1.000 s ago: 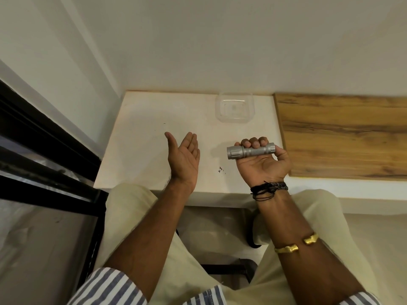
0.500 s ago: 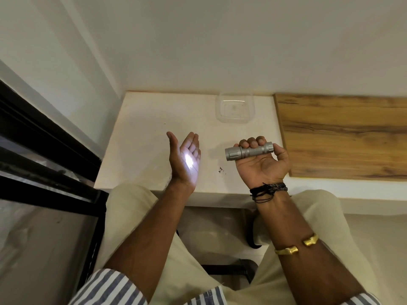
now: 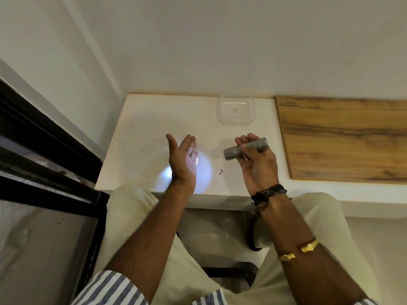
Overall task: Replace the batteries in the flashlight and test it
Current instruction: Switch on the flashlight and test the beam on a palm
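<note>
moved: my right hand has tipped the flashlight head-down to the left, so the light spot has spread from my palm onto the desk. right grip: fingers curled around the flashlight barrel, held above the desk. left hand: grip spread, palm up, edge-on in the beam, holding nothing. clear plastic tub: at the desk's far edge. wooden panel: right of the desk.
</note>
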